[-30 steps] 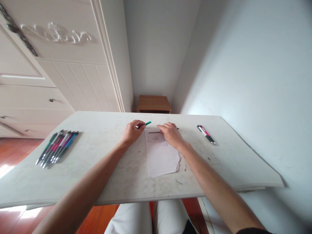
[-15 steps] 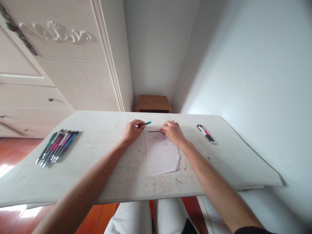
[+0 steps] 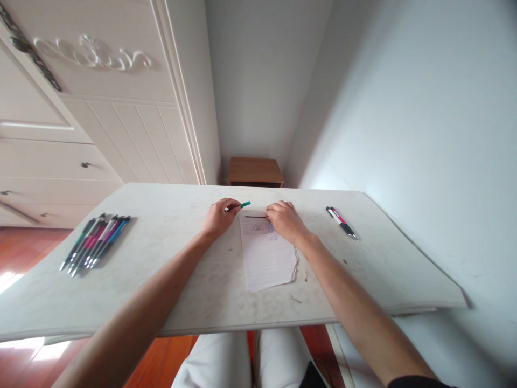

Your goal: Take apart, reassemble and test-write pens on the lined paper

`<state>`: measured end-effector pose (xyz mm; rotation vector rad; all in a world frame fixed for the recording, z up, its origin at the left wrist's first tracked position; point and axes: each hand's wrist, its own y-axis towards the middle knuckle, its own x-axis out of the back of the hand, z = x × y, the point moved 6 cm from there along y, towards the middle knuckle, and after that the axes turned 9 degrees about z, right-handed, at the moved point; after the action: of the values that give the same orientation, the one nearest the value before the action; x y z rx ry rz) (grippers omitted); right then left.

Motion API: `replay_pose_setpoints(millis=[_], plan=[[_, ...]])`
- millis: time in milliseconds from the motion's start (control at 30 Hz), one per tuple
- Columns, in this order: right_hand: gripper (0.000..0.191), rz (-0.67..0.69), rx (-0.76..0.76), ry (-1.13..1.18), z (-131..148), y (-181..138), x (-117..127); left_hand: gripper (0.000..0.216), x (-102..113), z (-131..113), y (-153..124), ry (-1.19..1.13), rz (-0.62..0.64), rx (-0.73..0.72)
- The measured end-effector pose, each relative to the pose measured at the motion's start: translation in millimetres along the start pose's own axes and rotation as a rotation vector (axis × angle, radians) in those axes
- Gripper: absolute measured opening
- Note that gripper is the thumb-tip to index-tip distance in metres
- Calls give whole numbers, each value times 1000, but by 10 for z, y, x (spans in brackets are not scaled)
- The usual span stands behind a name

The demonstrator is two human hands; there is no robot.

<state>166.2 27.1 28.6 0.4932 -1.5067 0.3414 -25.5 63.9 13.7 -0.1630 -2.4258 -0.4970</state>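
Note:
My left hand [image 3: 218, 218] is closed around a green pen barrel [image 3: 245, 204], whose green end sticks out to the right past the fingertips. Opposite it, my right hand [image 3: 285, 219] pinches a thin dark pen refill [image 3: 255, 217] that points left, level with the top of the paper. Under the refill and the right fingers lies a lined sheet of paper [image 3: 269, 267] with a torn lower right edge. Dense pen scribbles cover its upper part. The two hands are apart, with the refill's free end between them.
Several click pens [image 3: 95, 242] in mixed colours lie in a bunch on the left of the white table [image 3: 181, 302]. Two more pens [image 3: 341, 222], one with pink, rest to the right. Behind stand a white wardrobe [image 3: 133, 129] and a small wooden cabinet [image 3: 256, 170].
Almost nothing differs. Both hands keep their hold on the green barrel and the refill, with only a very slight shift of the right fingers.

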Motion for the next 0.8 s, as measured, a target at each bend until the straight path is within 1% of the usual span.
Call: replay_pose_setpoints(millis=[200, 400, 500, 667, 733, 800], plan=[[22, 28, 41, -107, 105, 14, 25, 20, 5, 1, 1, 17, -7, -7], [21, -19, 29, -67, 84, 36, 21, 19, 30, -27, -9, -23, -21, -30], [17, -70, 11, -9, 48, 39, 45, 20, 62, -24, -6, -49, -49, -17], [14, -208, -66, 125, -71, -16, 171, 22, 95, 20, 6, -126, -82, 33], [12, -260, -118, 228, -149, -54, 211, 24, 92, 37, 7, -161, -77, 45], [8, -317, -156, 385, -233, -89, 234, 25, 90, 50, 7, -184, -76, 48]])
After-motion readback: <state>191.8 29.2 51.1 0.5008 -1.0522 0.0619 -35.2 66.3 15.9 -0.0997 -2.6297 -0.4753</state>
